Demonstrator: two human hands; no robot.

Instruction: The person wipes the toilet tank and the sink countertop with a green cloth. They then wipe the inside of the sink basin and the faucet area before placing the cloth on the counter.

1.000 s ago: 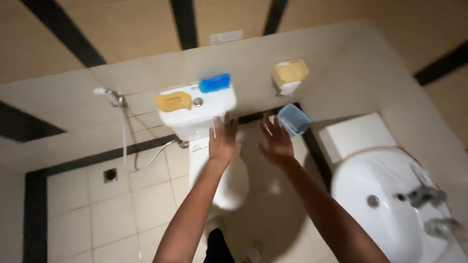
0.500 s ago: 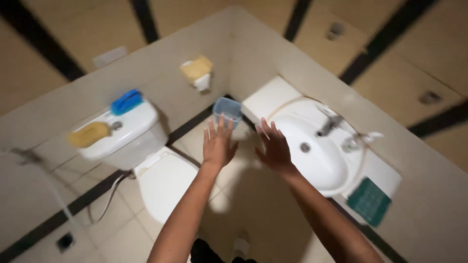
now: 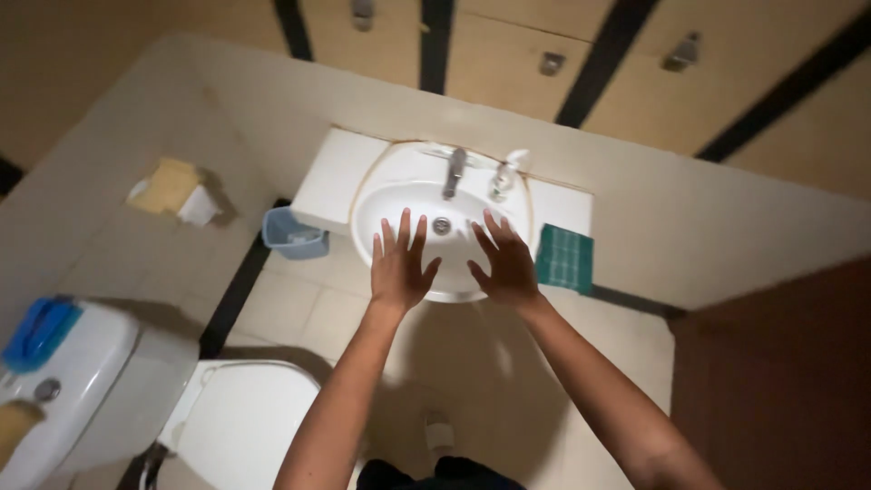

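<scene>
Your left hand [image 3: 399,268] and right hand [image 3: 502,265] are both held out flat, palms down, fingers spread, above the front half of the white sink [image 3: 399,195]. Neither grip is closed on anything; both hands are empty, and whether they touch the front rim cannot be told from this view. Both forearms reach forward and slightly inward from the bottom of the view, wrists straight.

The sink sits in a white worktop [image 3: 334,177] against the tiled wall, with the drain [image 3: 442,225] in the bowl between your fingertips. The tap [image 3: 454,171] stands at the back rim, well ahead of your hands, with a small white bottle [image 3: 506,171] just beside it.

Judgement on handling: the basin is a fixed, rigid, glazed fitting, likely slippery when wet, and nothing to lift. The tap is stiff metal, best taken at its top. The bottle looks light and easily tipped.

A green cloth [image 3: 564,259] lies near your right hand. A blue bin [image 3: 293,234] stands on the floor left of the worktop. The toilet [image 3: 238,422] is at lower left.
</scene>
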